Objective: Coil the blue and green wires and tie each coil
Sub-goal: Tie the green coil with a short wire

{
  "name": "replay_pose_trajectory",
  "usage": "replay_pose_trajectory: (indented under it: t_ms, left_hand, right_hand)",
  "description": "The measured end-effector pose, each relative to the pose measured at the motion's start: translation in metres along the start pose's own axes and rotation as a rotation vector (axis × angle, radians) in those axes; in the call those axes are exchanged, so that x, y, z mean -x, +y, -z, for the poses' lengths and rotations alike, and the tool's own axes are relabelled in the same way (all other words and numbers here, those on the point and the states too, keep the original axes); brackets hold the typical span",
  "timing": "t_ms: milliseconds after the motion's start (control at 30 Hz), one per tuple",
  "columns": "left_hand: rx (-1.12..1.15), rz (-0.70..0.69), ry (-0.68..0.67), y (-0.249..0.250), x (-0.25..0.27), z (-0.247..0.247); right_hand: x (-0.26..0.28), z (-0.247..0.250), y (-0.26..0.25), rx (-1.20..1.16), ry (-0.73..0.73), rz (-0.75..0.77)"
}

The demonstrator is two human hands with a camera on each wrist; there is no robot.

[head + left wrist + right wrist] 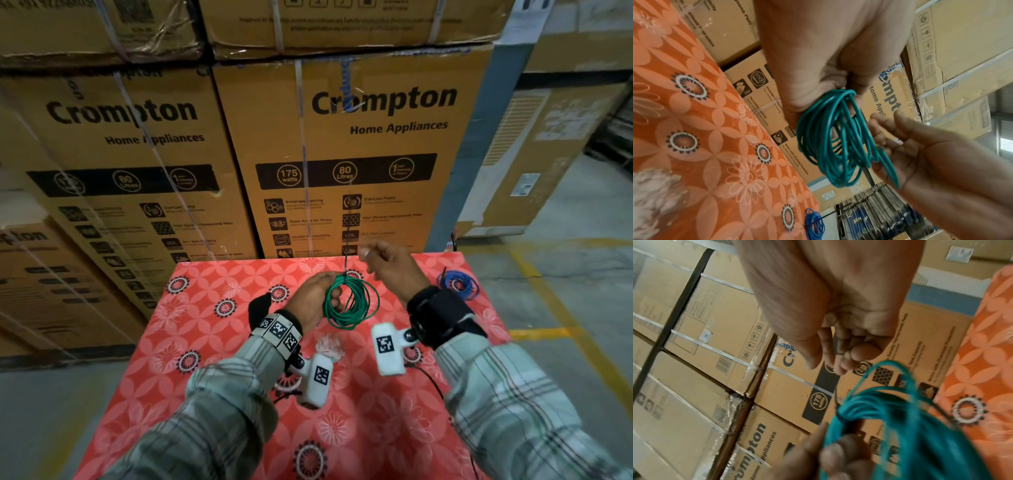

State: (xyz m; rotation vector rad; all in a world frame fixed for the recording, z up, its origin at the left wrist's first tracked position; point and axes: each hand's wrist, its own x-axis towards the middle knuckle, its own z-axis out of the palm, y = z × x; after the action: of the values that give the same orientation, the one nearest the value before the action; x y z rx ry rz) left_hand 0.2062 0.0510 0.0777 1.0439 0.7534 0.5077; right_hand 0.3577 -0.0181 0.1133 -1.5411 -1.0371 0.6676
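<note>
My left hand (318, 294) grips the green wire coil (352, 303) at its left side and holds it upright above the red floral table (219, 359). From the top of the coil a thin dark tie (346, 262) rises, wrapped round the bundle. The curled fingers of my right hand (371, 255) pinch that tie just above and to the right of the coil, blurred by motion. In the right wrist view the tie (836, 391) runs from the fingertips (838, 363) down to the coil (879, 415). The blue wire coil (458, 284) lies on the table at the far right.
A white fluffy bundle (329, 344) lies on the cloth below the coil. Stacked cardboard boxes (342, 154) stand directly behind the table's far edge. Concrete floor with yellow lines (548, 325) lies to the right.
</note>
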Motion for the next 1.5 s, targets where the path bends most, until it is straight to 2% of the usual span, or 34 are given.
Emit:
replay_pose_trajectory:
  t_ms: [167, 367, 433, 533, 733, 833, 1000, 1100, 1200, 1300, 1400, 1500]
  left_hand:
    - [0.065, 0.085, -0.062, -0.018, -0.017, -0.031]
    - [0.069, 0.174, -0.172, -0.057, -0.035, -0.093]
    - [0.041, 0.199, -0.191, -0.073, -0.041, -0.112]
    - [-0.099, 0.194, -0.211, -0.095, -0.049, -0.139]
    - [-0.437, 0.098, -0.268, -0.131, -0.078, -0.174]
    - [-0.548, 0.085, -0.304, -0.138, -0.09, -0.183]
    - [-0.662, 0.054, -0.242, -0.147, -0.117, -0.199]
    - [-0.7, 0.096, -0.197, -0.152, -0.131, -0.208]
    - [-0.729, 0.146, -0.177, -0.156, -0.147, -0.211]
    - [-0.724, 0.191, -0.101, -0.162, -0.163, -0.208]
    - [-0.694, 0.15, -0.06, -0.165, -0.176, -0.202]
    - [-0.653, 0.095, -0.111, -0.164, -0.181, -0.197]
  right_hand:
    - [0.027, 0.025, 0.055, 0.204, -0.03, -0.13]
    - [0.066, 0.077, 0.092, 0.165, -0.023, -0.09]
    - [0.078, 0.095, 0.108, 0.151, 0.019, -0.118]
    - [0.093, 0.118, 0.138, 0.137, 0.118, -0.159]
    - [0.108, 0.159, 0.182, 0.048, 0.244, -0.238]
    - [0.105, 0.177, 0.198, 0.005, 0.328, -0.285]
    - [0.088, 0.195, 0.217, -0.059, 0.348, -0.409]
    - [0.075, 0.196, 0.225, -0.119, 0.397, -0.481]
    - [0.059, 0.197, 0.234, -0.079, 0.398, -0.528]
    - [0.041, 0.194, 0.241, -0.015, 0.374, -0.557]
    - [0.027, 0.186, 0.25, 0.027, 0.413, -0.566]
    - [0.017, 0.181, 0.256, 0.075, 0.411, -0.621]
